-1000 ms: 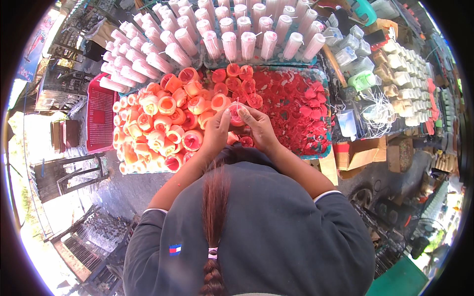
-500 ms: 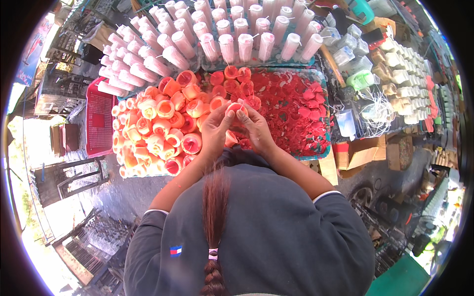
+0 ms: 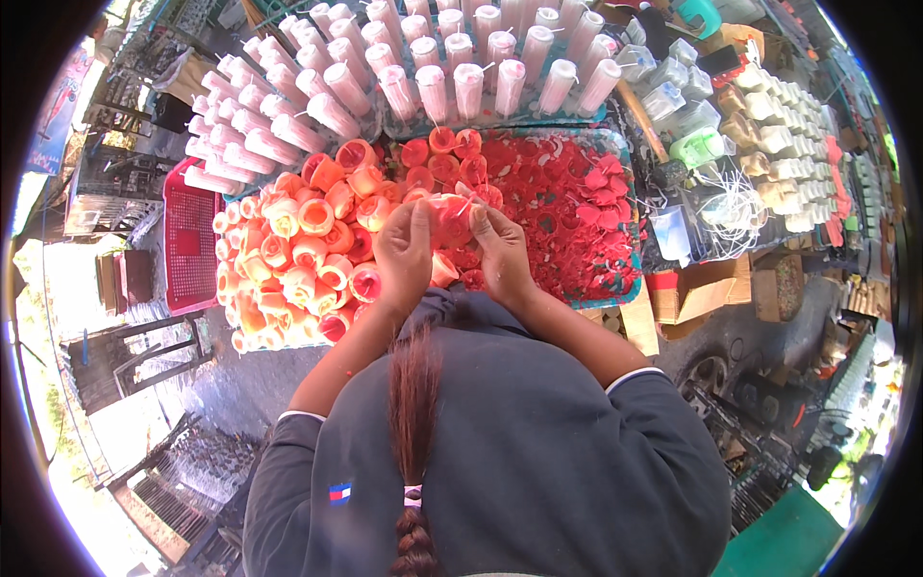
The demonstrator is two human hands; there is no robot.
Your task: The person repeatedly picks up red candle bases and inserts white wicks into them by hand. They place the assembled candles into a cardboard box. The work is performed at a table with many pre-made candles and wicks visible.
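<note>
Both hands have drawn closer over the red tray [image 3: 630, 288], and the cup [image 3: 450, 216] between them has turned. Left hand [image 3: 406, 255] and right hand [image 3: 500, 252] each close their grip on the pale orange cup's sides, fingers curled round it — a white wick sticks out near the right fingertips [image 3: 478, 213]. Its lower half is hidden behind the hands; whether it touches the heap below is unclear.
</note>
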